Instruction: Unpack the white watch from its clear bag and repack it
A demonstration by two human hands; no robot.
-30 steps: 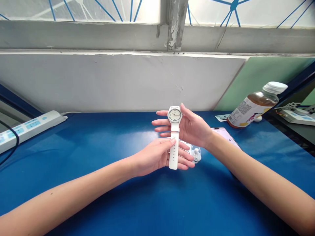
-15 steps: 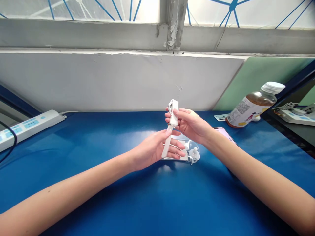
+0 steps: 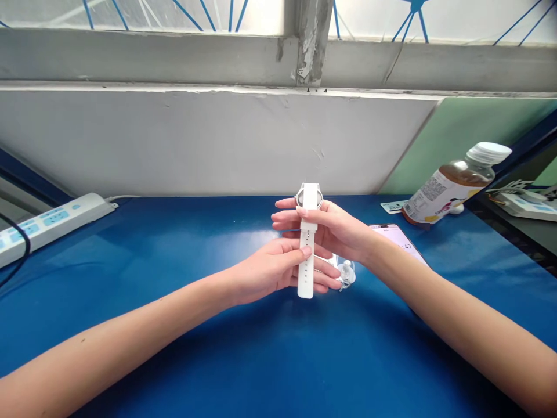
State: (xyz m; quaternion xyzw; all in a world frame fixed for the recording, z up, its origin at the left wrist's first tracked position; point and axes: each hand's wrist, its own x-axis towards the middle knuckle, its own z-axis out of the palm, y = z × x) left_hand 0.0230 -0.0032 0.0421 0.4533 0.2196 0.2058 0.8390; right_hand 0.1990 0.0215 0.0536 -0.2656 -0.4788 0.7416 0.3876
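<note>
Though slim, smooth white watch [image 3: 306, 270]

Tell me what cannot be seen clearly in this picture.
Head view:
White round wristwatch: dial turned away.
Clear plastic packet: mostly behind left hand and right hand.
White smartphone: screen text too small, right forearm covers part.
White power strip: cut by left edge.

Both hands hold a white watch [image 3: 307, 244] upright above the blue desk [image 3: 174, 261]: right hand [image 3: 335, 229] at the case, left hand [image 3: 278, 270] pinching the strap.
</note>
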